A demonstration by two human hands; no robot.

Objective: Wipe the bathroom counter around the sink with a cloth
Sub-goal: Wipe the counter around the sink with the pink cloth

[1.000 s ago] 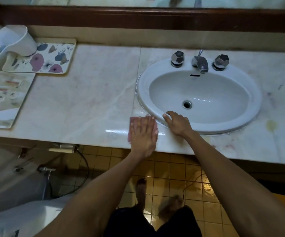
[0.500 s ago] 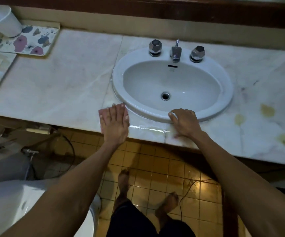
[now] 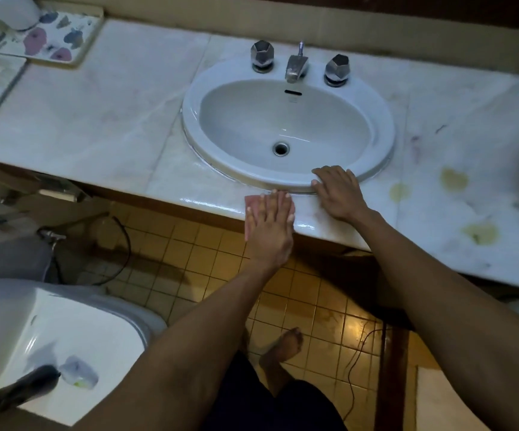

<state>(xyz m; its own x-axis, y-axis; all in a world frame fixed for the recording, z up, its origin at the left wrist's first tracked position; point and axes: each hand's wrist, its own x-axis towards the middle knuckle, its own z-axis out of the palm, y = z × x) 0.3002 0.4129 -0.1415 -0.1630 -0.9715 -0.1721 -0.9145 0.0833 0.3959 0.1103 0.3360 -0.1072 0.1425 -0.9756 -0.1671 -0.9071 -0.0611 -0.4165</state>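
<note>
A pink cloth lies on the front edge of the pale marble counter, just in front of the white oval sink. My left hand lies flat on the cloth with fingers spread, pressing it down; most of the cloth is hidden under the palm. My right hand rests flat beside it, fingers on the sink's front rim, holding nothing. A wet sheen shows on the counter edge left of the cloth.
A faucet with two faceted knobs stands behind the basin. A floral tray sits at the back left. Yellowish stains mark the counter to the right. A white toilet is at lower left; a cord crosses the tiled floor.
My left hand has slid the cloth to the right along the counter's front edge, ending next to my right hand. The right hand keeps its place on the sink rim.
</note>
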